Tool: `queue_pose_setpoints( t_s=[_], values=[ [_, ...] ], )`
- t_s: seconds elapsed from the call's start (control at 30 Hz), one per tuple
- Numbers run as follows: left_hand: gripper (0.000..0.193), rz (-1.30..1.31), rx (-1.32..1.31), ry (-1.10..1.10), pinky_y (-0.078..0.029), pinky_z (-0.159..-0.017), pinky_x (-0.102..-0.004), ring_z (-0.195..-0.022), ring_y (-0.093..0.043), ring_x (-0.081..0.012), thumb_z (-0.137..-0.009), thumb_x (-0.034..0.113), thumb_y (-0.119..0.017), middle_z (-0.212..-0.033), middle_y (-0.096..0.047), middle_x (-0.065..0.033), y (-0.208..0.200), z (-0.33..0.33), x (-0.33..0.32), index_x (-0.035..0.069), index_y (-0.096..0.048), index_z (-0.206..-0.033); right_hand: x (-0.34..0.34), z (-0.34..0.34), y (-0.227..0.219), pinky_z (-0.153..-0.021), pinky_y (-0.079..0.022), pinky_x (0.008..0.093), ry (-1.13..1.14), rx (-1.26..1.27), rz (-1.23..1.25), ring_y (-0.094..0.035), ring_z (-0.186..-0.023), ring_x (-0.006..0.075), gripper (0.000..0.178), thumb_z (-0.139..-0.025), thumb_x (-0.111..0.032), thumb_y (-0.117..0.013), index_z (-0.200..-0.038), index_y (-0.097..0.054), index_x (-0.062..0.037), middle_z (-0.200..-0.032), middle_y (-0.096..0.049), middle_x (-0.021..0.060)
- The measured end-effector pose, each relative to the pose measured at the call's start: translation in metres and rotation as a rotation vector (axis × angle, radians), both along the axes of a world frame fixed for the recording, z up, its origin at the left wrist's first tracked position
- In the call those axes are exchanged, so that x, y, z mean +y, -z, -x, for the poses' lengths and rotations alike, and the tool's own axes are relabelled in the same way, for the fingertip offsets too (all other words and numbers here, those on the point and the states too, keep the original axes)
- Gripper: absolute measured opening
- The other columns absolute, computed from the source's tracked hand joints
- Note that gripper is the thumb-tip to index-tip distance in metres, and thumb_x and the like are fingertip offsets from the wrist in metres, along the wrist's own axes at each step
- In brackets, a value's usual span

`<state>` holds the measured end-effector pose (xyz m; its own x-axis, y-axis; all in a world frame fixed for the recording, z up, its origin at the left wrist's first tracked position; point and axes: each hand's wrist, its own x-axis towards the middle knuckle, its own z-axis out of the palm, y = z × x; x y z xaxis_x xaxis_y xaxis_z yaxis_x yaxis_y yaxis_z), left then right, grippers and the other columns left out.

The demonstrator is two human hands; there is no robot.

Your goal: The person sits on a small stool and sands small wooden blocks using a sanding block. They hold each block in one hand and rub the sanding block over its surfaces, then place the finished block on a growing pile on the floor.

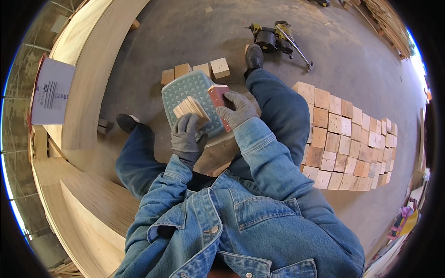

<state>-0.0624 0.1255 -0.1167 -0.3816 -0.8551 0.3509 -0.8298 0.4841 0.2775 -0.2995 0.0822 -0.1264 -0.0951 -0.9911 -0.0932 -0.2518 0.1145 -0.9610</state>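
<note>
Both my hands wear grey gloves and are over a blue-green plastic stool (174, 92) with a patterned top. My left hand (187, 138) grips the near edge of a pale, layered wooden block (191, 107) on the stool top. My right hand (238, 110) has its fingers and thumb closed round a reddish-brown block (216, 96) with a pale end, held upright at the stool's right edge. The undersides of both blocks are hidden.
Several wooden blocks (219, 67) lie beyond the stool. A nail gun (273, 37) rests on the floor near my right boot. At my right stands a large stack of wooden blocks (345, 139). Long plywood boards (90, 78) and a cardboard box (54, 92) are on the left.
</note>
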Motion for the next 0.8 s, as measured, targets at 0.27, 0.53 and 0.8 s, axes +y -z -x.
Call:
queue_pose_setpoints(
  t_s=[0.27,0.53,0.8],
  values=[
    [0.114,-0.018,0.213,-0.125,-0.041,-0.119,-0.0499,-0.142,-0.045,-0.0406,-0.064,0.029,-0.096,-0.153,-0.044,-0.0201,-0.007,-0.016,0.000,0.009,-0.035,-0.159,0.000,0.002,-0.003,-0.114,-0.049,0.0379,-0.008,0.091,-0.056,-0.061,-0.133,0.0326,0.065,-0.082,-0.026,-0.091,-0.137,-0.066,-0.0007,-0.143,-0.062,0.0194],
    [0.129,-0.355,0.341,-0.282,-0.043,-0.120,-0.0461,-0.142,-0.047,-0.0390,-0.060,0.035,-0.100,-0.156,-0.042,-0.0207,0.028,-0.037,-0.015,0.007,-0.027,-0.161,0.021,-0.004,-0.026,-0.114,-0.048,0.0441,-0.106,0.424,0.210,-0.059,-0.133,0.0381,0.058,-0.082,-0.027,-0.089,-0.132,-0.071,-0.0050,-0.146,-0.061,0.0198],
    [0.111,-0.635,1.116,-0.079,-0.053,-0.112,-0.0421,-0.129,-0.063,-0.0322,-0.064,0.016,-0.100,-0.144,-0.060,-0.0165,0.055,-0.030,-0.045,0.007,-0.037,-0.154,0.041,-0.040,-0.058,-0.101,-0.049,0.0558,-0.298,0.698,0.370,-0.061,-0.118,0.0448,0.055,-0.078,-0.028,-0.086,-0.131,-0.074,-0.0182,-0.150,-0.060,0.0107]
  ],
)
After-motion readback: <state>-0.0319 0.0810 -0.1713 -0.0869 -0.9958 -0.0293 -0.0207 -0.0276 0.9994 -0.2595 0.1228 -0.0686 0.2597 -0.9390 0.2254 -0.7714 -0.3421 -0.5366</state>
